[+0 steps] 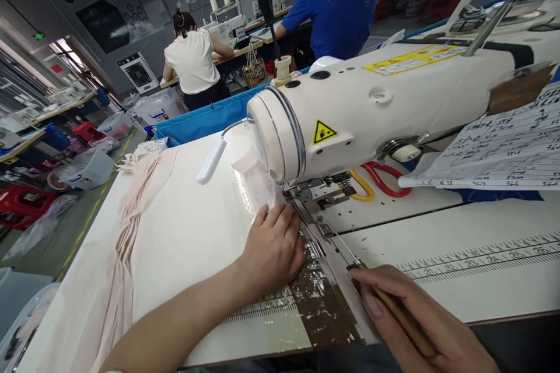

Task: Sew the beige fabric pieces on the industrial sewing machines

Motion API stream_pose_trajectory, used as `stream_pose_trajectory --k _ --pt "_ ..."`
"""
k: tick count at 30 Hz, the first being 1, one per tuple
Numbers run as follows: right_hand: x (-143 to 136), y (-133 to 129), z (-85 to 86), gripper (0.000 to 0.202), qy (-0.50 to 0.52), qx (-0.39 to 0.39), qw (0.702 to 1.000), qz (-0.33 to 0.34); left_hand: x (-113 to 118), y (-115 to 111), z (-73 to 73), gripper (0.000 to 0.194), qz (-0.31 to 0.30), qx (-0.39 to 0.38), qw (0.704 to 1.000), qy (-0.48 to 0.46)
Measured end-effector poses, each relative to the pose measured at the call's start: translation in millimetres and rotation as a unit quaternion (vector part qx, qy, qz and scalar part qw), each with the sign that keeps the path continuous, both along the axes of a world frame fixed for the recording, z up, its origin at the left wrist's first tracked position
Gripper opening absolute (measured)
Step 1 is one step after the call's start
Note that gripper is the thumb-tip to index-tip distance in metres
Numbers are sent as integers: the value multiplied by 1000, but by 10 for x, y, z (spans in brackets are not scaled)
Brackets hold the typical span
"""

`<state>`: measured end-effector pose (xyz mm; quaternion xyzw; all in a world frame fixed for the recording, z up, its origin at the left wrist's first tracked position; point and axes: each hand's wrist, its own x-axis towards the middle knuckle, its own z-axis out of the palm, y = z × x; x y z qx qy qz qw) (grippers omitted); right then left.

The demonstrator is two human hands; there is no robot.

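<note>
My left hand (275, 243) lies palm down beside the needle area of a white sewing machine (359, 122), its fingers resting on a piece of pale, thin fabric (261, 183). The thumb side is tucked low and partly hidden. My right hand (406, 315) is closed round the wooden handle of an awl (400, 317). The awl's thin metal shaft points up and left toward a small metal guide (324, 228) on the machine bed. A pale pink fabric strip (345, 288) runs along the bed past the awl, over brown tape (326, 309).
Pink fabric strips (129, 233) hang across the table's left side. A small white lamp (211, 160) stands left of the machine head. Red-handled scissors (387, 179) and a handwritten paper sheet (494, 145) are at right. Two people sit working beyond a blue cloth bin (205, 119).
</note>
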<state>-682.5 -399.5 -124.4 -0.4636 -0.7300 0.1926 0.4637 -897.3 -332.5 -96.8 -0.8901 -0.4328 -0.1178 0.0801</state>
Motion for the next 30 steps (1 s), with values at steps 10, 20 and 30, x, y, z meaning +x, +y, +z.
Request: stream_pose_trajectory --k 10,20,30 --pt "-446 357 113 18 -143 120 982 -5 -20 129 10 40 21 -47 996 -77" --pt "-535 437 106 23 -253 211 943 -50 -56 124 5 43 9 -62 995 -78" --pt "-624 435 71 24 -339 199 914 -96 -93 200 13 41 15 -62 993 -97"
